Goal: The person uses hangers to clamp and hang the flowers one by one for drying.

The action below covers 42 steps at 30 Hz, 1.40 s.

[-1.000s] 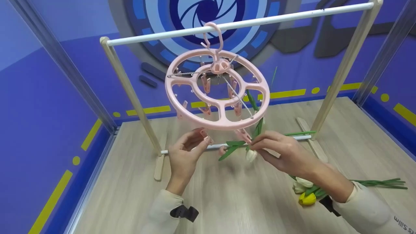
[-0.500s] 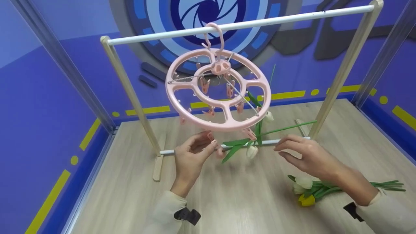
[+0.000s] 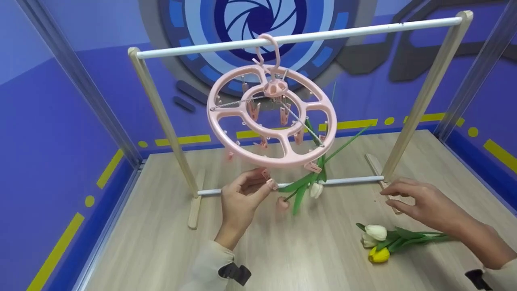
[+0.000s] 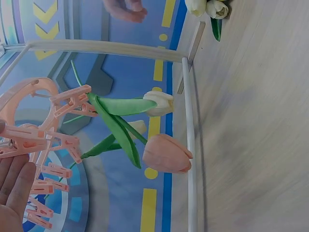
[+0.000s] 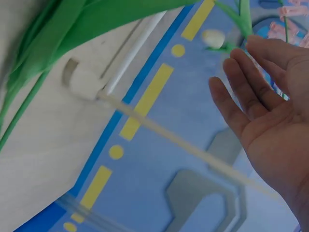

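A round pink clip hanger (image 3: 274, 160) hangs tilted from a rack's white bar. At its near rim, my left hand (image 3: 238, 204) pinches a pink clothespin (image 3: 265, 173) between thumb and fingers; nothing shows in that clothespin's jaws. Right of it, another clothespin (image 3: 313, 167) grips green stems, from which a pink tulip (image 4: 166, 153) hangs head down. A white tulip (image 4: 159, 104) hangs close beside it, and a second white bloom (image 4: 137, 126) is partly hidden behind leaves. My right hand (image 3: 428, 204) is in the air, holding nothing, above several tulips lying on the table.
On the table at right lie white tulips (image 3: 375, 232) and a yellow tulip (image 3: 379, 255) with their stems. The rack's wooden post (image 3: 426, 97) stands behind my right hand, its foot (image 3: 373, 163) on the table. A lower white bar (image 3: 355, 180) joins the posts.
My right hand has let go of the tulip by the clothespin and moved right, toward the loose tulips. The hung tulip's stem has swung upward. My left hand shifted slightly right, still pinching its clothespin.
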Each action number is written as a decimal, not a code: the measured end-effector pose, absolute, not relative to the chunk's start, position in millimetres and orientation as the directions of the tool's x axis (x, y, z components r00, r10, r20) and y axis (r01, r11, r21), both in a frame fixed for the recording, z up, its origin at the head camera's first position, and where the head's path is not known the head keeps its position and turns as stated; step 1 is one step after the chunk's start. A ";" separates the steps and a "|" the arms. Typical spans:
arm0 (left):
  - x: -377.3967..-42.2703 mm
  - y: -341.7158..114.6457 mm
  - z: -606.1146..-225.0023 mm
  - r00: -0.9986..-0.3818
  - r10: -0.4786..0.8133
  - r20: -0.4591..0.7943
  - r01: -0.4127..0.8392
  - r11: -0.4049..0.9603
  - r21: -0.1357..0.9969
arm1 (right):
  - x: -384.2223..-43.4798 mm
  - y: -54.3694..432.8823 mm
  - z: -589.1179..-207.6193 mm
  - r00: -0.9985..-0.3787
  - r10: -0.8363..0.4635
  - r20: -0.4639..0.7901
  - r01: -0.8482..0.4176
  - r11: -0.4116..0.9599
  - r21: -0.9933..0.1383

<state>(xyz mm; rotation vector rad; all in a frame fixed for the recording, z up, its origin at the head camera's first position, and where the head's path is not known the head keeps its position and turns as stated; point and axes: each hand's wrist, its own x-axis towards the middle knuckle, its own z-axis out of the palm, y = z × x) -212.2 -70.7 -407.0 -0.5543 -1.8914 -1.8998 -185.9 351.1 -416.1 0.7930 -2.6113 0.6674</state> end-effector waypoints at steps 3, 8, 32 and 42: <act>-211.4 -69.7 -407.4 -0.840 -0.004 0.543 0.543 0.008 0.840 | -182.3 368.7 -422.0 -0.825 -0.417 0.381 -0.545 0.767 -0.340; -211.6 -68.2 -408.2 -0.840 -0.005 0.543 0.543 0.007 0.840 | -176.5 390.6 -432.4 -0.881 -0.384 0.276 -0.464 0.814 -0.349; -213.4 -69.5 -410.6 -0.829 0.004 0.559 0.559 -0.024 0.829 | -164.0 451.3 -478.0 -0.967 -0.253 0.019 -0.232 0.852 -0.469; -213.6 -69.2 -411.4 -0.838 0.001 0.546 0.546 -0.023 0.837 | -164.4 462.8 -499.8 -0.939 -0.324 0.111 -0.339 0.833 -0.437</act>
